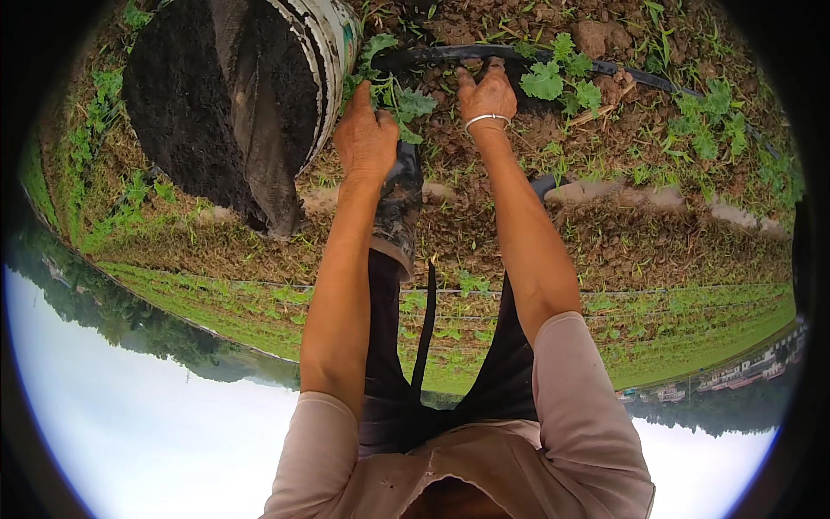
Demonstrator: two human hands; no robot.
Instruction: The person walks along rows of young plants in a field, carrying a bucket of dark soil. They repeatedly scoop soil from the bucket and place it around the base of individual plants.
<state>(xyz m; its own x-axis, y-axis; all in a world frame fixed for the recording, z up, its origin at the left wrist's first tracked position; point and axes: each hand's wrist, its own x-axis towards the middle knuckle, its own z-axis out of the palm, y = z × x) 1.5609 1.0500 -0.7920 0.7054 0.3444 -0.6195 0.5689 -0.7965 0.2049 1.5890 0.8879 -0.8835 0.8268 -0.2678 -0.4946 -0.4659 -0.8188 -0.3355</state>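
Observation:
My left hand (367, 141) is at a leafy kale-like seedling (408, 104), its index finger and thumb against the leaves. Its fingertips are partly hidden, so a grip on the stem cannot be made out. My right hand (489, 97), with a silver bangle at the wrist, reaches down to the soil under a black irrigation hose (454, 53). Thumb and forefinger are spread there, with nothing visible between them. Close to the left hand stands a white bucket (318, 39) full of dark, crumbly soil or compost (175, 97). A twisted brown cloth (249, 104) lies across its top.
Another seedling (561, 78) grows just right of my right hand, and more plants (710, 123) follow along the hose. A muddy rubber boot (399, 201) is planted below my left hand. Weedy brown soil (616, 240) surrounds me; planted rows (681, 324) stretch behind.

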